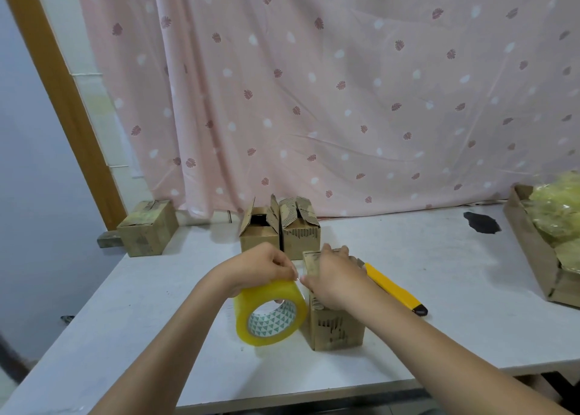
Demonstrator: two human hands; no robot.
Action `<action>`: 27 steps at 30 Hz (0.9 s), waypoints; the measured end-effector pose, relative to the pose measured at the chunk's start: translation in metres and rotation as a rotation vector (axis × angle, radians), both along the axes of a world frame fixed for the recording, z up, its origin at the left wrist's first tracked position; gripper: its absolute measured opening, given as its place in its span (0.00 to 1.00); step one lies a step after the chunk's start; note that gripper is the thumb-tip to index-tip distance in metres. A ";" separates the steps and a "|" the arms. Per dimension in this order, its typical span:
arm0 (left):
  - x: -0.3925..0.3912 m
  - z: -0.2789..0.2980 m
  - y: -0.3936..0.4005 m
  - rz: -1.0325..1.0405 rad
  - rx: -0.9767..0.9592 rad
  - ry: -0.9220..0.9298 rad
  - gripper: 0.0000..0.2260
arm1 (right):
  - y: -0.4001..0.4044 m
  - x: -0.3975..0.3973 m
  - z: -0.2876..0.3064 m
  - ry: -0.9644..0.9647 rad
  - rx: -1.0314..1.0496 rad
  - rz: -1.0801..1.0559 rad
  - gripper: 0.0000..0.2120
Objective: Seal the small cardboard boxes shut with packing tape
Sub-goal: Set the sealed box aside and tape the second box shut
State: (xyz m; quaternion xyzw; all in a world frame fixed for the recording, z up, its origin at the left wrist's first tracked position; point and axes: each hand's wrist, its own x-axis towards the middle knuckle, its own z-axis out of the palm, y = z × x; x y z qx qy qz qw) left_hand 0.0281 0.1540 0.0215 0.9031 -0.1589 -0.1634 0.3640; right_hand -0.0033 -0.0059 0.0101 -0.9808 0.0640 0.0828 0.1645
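A small cardboard box (pixel 337 328) stands on the white table (pixel 408 257) in front of me. My right hand (pixel 332 278) lies across its top, fingers stretched over the flaps and thumb near the left edge. Just left of the box, my left hand (pixel 266 265) grips the top of a yellowish roll of clear packing tape (pixel 270 312), which stands on edge and touches the box's side. The tape's free end between the hands is too thin to make out. Behind them two more small boxes (pixel 279 231) stand side by side with raised flaps.
A yellow utility knife (pixel 394 289) lies just right of the near box. Another closed small box (pixel 147 227) sits at the table's far left corner. A large carton (pixel 533 248) of crumpled plastic fills the right edge. A dark scrap (pixel 481 223) lies near the pink curtain.
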 end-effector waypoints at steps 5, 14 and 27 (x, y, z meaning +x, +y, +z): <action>-0.003 0.003 0.001 0.002 0.000 0.008 0.05 | -0.004 0.002 -0.001 -0.002 0.078 0.001 0.40; -0.010 0.002 0.001 0.051 -0.016 -0.008 0.06 | -0.007 -0.001 -0.006 -0.041 0.145 -0.002 0.40; -0.020 0.002 -0.004 0.130 -0.013 -0.037 0.08 | -0.007 0.002 -0.004 -0.027 0.170 -0.030 0.44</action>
